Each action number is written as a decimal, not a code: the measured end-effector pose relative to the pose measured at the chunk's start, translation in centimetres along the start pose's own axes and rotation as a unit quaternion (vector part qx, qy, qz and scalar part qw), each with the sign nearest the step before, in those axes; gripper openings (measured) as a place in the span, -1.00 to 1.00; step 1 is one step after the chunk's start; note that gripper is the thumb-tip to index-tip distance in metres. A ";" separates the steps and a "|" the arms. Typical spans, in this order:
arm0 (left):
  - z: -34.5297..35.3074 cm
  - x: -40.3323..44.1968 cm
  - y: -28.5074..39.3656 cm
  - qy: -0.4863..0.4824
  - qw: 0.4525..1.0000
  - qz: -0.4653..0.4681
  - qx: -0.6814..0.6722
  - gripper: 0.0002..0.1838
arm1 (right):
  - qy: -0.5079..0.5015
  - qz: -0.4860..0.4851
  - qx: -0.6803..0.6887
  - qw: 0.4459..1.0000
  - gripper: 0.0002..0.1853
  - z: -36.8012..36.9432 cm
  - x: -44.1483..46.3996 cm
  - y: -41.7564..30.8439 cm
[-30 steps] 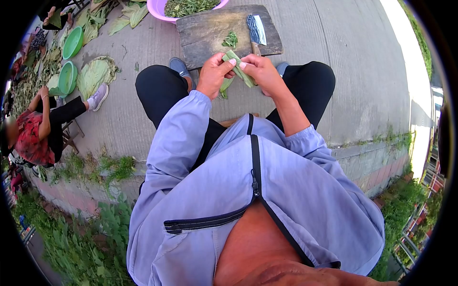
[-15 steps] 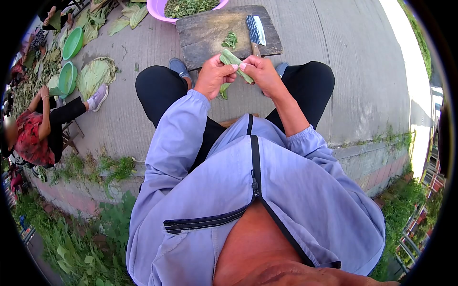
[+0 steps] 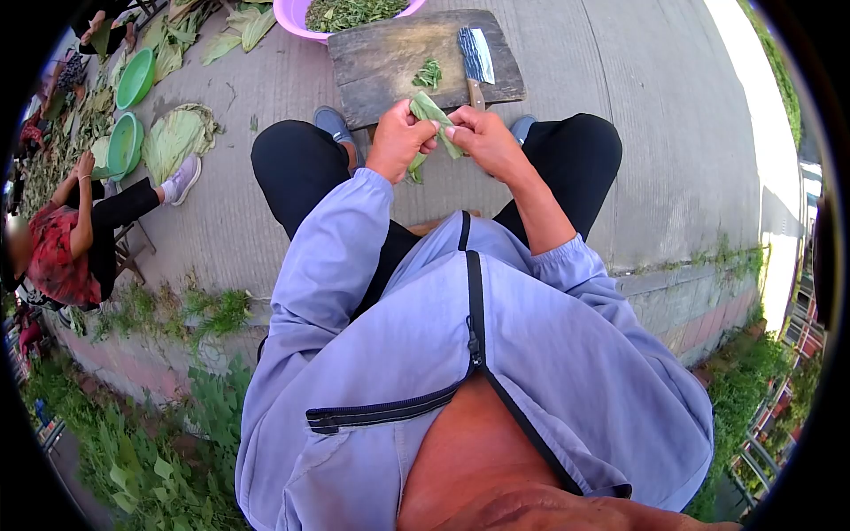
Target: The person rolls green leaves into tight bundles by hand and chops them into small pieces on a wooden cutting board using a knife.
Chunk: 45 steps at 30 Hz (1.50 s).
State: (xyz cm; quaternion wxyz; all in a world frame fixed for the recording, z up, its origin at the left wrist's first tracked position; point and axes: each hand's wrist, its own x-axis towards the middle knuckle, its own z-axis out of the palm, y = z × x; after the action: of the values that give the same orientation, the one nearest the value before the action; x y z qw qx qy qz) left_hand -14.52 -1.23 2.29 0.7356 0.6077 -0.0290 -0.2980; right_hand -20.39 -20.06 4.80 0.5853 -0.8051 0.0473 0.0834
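Between my hands is a pale green leaf (image 3: 433,113), folded or rolled into a strip. My left hand (image 3: 398,143) is closed on its left side, and my right hand (image 3: 485,140) pinches it from the right with the thumb on top. Just beyond them lies a worn wooden cutting board (image 3: 372,69). A small heap of chopped greens (image 3: 428,73) sits on the board, and a cleaver (image 3: 476,58) rests at its right with the handle toward me. Another bit of leaf (image 3: 415,168) shows below my left hand.
A pink basin (image 3: 288,19) of shredded greens stands behind the board. To the left are two green basins (image 3: 135,78), a large leaf (image 3: 180,140) on the ground and piles of leaves. A seated person (image 3: 71,239) in a red patterned top works there.
My right thumb and fingers have shifted slightly along the leaf, which looks a little more opened out at its lower end. The board, cleaver and chopped heap stay put.
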 end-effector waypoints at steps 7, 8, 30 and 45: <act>0.6 0.0 -0.4 0.029 0.999 0.011 -0.010 -0.80 | 0.085 -0.011 -0.165 0.983 -0.82 1.0 0.2 0.3; 0.7 -0.1 -0.3 0.031 0.999 0.005 -0.014 -0.80 | 0.099 -0.015 -0.203 0.974 -0.82 1.2 -0.1 -0.4; 0.2 -0.5 -0.6 0.057 0.996 -0.022 -0.068 -0.78 | 0.147 -0.175 -0.440 0.868 -0.91 3.0 -0.3 -1.4; 0.0 -0.2 -0.6 0.061 0.995 -0.038 -0.076 -0.87 | 0.126 -0.232 -0.455 0.851 -0.94 3.7 -1.1 -1.1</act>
State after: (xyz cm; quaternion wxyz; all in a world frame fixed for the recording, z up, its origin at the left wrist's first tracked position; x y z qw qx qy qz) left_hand -14.93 -1.17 1.83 0.7685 0.5674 0.0614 -0.2894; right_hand -21.54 -16.20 4.95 0.1453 -0.9725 -0.1108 -0.1446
